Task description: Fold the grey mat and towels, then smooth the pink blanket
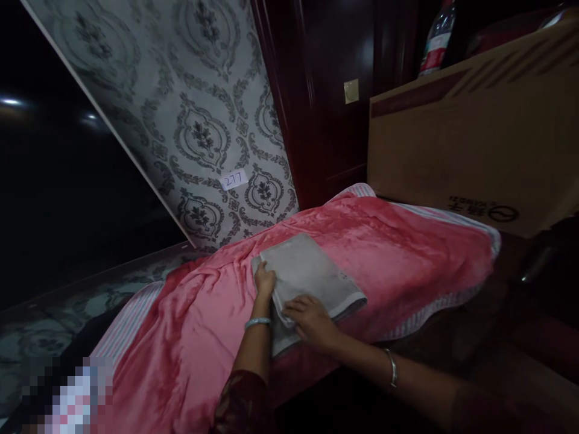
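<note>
Nearest the head camera, we note a dark sleeve (pixel 243 399). We find a folded grey cloth (pixel 304 262) on a pink blanket (pixel 398 244). The left hand (pixel 265 280) touches its left edge; we cannot tell whether that hand grips. The right hand (pixel 313 320) lies unclenched over its near fold.

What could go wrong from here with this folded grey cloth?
The grey cloth lies on a soft, wrinkled pink blanket, so pressing might shift it or crease it. A lower layer sticks out past the upper one, so the fold could end up uneven. The left hand and right hand both touch it; uneven pulling might skew it.
</note>
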`<state>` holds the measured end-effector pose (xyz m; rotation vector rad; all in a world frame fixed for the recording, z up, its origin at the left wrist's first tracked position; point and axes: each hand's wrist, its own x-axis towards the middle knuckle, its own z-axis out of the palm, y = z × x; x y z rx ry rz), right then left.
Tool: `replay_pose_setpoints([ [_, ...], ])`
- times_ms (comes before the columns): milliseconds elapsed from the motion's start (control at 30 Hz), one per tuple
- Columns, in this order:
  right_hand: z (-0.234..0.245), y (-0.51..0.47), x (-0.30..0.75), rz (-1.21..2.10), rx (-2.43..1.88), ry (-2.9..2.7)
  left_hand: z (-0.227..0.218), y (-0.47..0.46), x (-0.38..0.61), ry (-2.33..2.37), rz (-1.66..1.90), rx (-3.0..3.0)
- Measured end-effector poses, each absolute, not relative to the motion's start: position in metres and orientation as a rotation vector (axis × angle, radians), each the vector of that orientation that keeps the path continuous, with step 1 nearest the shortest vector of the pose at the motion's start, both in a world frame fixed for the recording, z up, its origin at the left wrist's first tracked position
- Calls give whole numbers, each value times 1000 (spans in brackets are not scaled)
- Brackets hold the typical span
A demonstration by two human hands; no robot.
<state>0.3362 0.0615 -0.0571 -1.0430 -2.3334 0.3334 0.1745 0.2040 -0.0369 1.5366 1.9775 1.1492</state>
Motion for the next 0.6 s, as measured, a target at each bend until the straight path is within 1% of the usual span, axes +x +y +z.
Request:
replay_pose_setpoints([
  [133, -62, 54, 332, 337, -1083, -2373, -46, 200, 167, 1986, 1102, 1530],
  [300, -60, 57, 334, 369, -1056, -2381, -45, 211, 168, 1985, 1095, 1505],
  [600, -69, 57, 333, 287, -967, -2441, -45, 205, 167, 1954, 1189, 1516],
])
